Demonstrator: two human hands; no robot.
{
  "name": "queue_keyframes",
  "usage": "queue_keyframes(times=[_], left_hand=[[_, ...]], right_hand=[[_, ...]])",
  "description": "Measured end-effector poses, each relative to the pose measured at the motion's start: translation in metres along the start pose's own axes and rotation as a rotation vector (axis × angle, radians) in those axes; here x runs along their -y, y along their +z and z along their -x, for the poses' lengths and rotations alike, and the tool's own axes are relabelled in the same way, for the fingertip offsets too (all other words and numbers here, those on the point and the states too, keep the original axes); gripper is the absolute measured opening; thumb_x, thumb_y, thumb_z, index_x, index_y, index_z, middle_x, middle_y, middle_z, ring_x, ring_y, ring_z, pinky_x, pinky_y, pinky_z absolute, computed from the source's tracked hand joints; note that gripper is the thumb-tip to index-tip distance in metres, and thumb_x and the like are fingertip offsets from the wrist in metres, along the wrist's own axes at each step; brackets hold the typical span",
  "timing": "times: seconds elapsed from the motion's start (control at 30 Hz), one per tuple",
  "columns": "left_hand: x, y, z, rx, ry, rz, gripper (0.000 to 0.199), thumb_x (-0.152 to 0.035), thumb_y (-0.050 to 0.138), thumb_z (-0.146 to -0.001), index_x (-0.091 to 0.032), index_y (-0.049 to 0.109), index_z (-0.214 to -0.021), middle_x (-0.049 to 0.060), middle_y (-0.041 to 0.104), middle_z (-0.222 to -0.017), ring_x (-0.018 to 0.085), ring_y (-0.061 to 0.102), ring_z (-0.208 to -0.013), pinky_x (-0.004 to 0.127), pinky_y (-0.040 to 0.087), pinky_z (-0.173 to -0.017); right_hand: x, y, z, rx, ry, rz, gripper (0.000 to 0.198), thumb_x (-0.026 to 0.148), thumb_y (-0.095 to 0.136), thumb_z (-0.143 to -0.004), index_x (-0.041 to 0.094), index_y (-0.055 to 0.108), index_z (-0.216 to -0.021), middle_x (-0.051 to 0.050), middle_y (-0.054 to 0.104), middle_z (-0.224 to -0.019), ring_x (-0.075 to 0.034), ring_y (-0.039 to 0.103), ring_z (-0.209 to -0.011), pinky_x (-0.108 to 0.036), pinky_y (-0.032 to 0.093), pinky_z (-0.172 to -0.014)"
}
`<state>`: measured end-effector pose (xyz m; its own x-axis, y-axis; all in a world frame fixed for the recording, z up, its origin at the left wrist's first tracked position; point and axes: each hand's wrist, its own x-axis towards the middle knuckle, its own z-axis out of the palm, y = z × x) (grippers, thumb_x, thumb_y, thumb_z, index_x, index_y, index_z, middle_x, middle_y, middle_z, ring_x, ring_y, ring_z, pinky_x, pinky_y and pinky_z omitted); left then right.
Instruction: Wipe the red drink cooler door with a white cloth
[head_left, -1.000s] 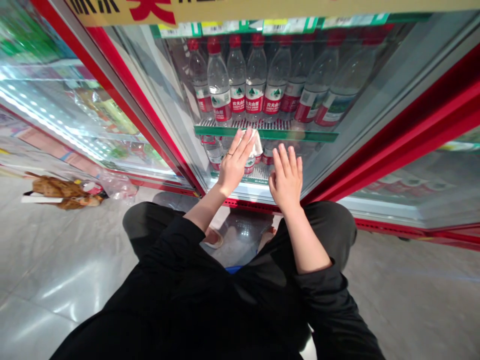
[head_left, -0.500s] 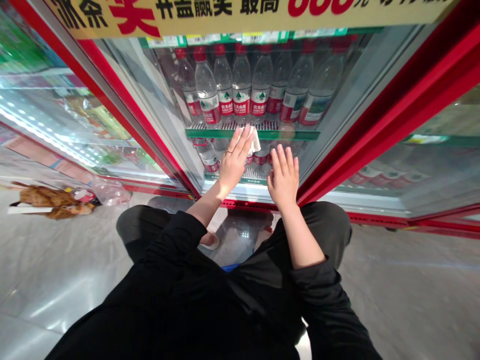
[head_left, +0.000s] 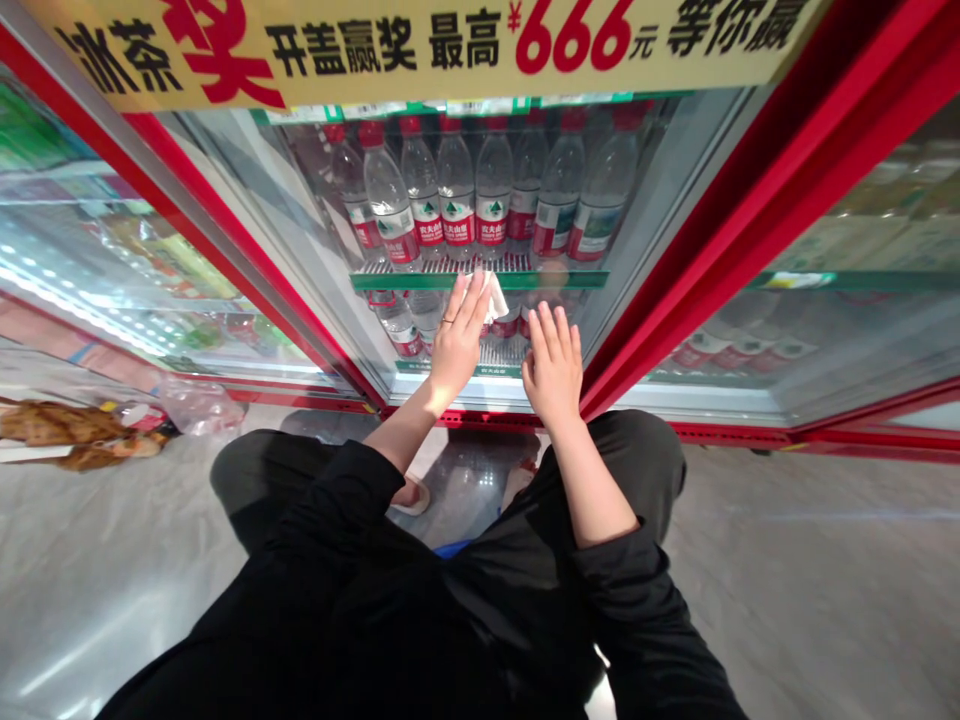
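My left hand (head_left: 459, 350) lies flat with its fingers stretched out, pressing a white tissue (head_left: 494, 300) against the glass door (head_left: 510, 375) of a drinks fridge. A corner of the tissue shows to the right of the fingers; the rest is hidden under them. To its right, my right hand (head_left: 553, 370) is spread with the palm towards the glass and nothing visible in it. Whether it touches the pane I cannot tell. Behind the glass, above my hands, a row of water bottles (head_left: 456, 205) with red caps stands on a green-edged shelf (head_left: 420, 281).
A yellow banner (head_left: 420, 45) crosses the door's top. Other red-framed fridges (head_left: 787, 410) flank it on both sides. On the grey floor (head_left: 787, 580) at left lie a brown spotted item (head_left: 64, 425) and clear plastic (head_left: 201, 403). My bent knees (head_left: 637, 460) are close to the fridge.
The view has tilted up and shifted right, so more of the banner shows. Both hands keep nearly the same place on the glass; the tissue is still under my left hand.
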<state>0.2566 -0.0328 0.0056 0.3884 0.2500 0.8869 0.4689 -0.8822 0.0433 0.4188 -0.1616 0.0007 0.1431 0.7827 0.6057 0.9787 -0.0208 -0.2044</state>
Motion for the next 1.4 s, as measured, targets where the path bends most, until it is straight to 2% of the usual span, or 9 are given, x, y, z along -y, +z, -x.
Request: queue_keyframes(times=[0.23,0.4,0.5,0.67,0.77,0.97,1.07,1.23,1.4], left_hand=[[0.001,-0.002,-0.032,0.013,0.050,0.004,0.073,-0.010,0.020,-0.115,-0.028,0.003,-0.183,0.006,0.027,-0.186,0.023,0.009,-0.173,0.048,0.028,-0.144],[-0.008,0.002,-0.013,-0.031,0.001,-0.002,0.077,-0.006,0.021,-0.112,-0.030,0.004,-0.183,0.002,0.028,-0.186,0.020,0.010,-0.173,0.045,0.033,-0.143],[-0.022,0.012,-0.007,0.037,0.068,0.013,0.081,-0.003,0.020,-0.109,-0.029,-0.001,-0.183,0.003,0.031,-0.185,0.019,0.014,-0.173,0.043,0.039,-0.140],[-0.026,0.018,-0.043,0.124,0.180,0.059,0.079,-0.004,0.018,-0.110,-0.028,-0.001,-0.183,0.004,0.032,-0.185,0.022,0.018,-0.173,0.047,0.037,-0.140],[-0.022,0.015,-0.050,0.128,0.151,0.071,0.077,-0.007,0.018,-0.111,-0.028,0.003,-0.183,0.005,0.029,-0.186,0.025,0.016,-0.173,0.051,0.033,-0.141],[-0.037,0.029,-0.016,0.155,0.135,0.043,0.077,-0.003,0.021,-0.108,-0.021,0.013,-0.182,0.009,0.038,-0.182,0.019,0.012,-0.174,0.043,0.027,-0.143],[-0.053,0.036,-0.029,0.232,0.167,0.029,0.078,-0.004,0.022,-0.107,-0.021,0.014,-0.182,0.008,0.039,-0.182,0.019,0.010,-0.173,0.044,0.028,-0.143],[-0.064,0.033,-0.066,0.272,0.183,0.059,0.078,-0.011,0.024,-0.106,-0.017,0.005,-0.182,0.011,0.024,-0.187,0.032,0.006,-0.172,0.060,0.026,-0.140],[-0.067,0.028,-0.048,0.321,0.140,0.008,0.074,-0.014,0.027,-0.109,-0.018,0.010,-0.181,0.013,0.034,-0.184,0.027,0.015,-0.172,0.050,0.027,-0.142]], right_hand=[[0.000,-0.010,0.003,-0.018,0.047,-0.006,0.079,0.015,0.042,-0.100,0.028,0.032,-0.178,-0.007,0.045,-0.180,-0.027,0.033,-0.171,-0.062,0.032,-0.139],[-0.005,-0.016,0.007,-0.055,0.074,-0.003,0.078,0.015,0.040,-0.101,0.029,0.033,-0.178,-0.007,0.046,-0.179,-0.027,0.034,-0.171,-0.062,0.031,-0.139],[-0.007,-0.018,0.008,-0.068,0.085,-0.005,0.077,0.014,0.040,-0.101,0.025,0.036,-0.176,-0.009,0.045,-0.180,-0.027,0.032,-0.172,-0.063,0.030,-0.139],[-0.015,-0.021,0.011,-0.065,0.104,0.013,0.080,0.014,0.042,-0.098,0.023,0.035,-0.177,-0.010,0.039,-0.182,-0.028,0.025,-0.174,-0.063,0.028,-0.140],[-0.022,-0.023,0.014,-0.110,0.120,0.032,0.080,0.015,0.042,-0.098,0.023,0.034,-0.177,-0.010,0.038,-0.183,-0.028,0.025,-0.174,-0.063,0.025,-0.141],[-0.028,-0.030,0.017,-0.147,0.201,0.064,0.080,0.016,0.044,-0.097,0.024,0.036,-0.176,-0.009,0.038,-0.183,-0.031,0.024,-0.175,-0.061,0.026,-0.140],[-0.030,-0.032,0.018,-0.160,0.217,0.049,0.081,0.015,0.044,-0.095,0.022,0.036,-0.175,-0.010,0.039,-0.183,-0.030,0.022,-0.175,-0.063,0.025,-0.140],[-0.035,-0.036,0.021,-0.153,0.248,0.034,0.082,0.015,0.045,-0.092,0.018,0.038,-0.173,-0.013,0.040,-0.182,-0.029,0.021,-0.175,-0.063,0.024,-0.140],[-0.039,-0.038,0.022,-0.151,0.292,0.052,0.085,0.013,0.044,-0.090,0.017,0.035,-0.175,-0.013,0.037,-0.183,-0.029,0.019,-0.176,-0.064,0.025,-0.139]])
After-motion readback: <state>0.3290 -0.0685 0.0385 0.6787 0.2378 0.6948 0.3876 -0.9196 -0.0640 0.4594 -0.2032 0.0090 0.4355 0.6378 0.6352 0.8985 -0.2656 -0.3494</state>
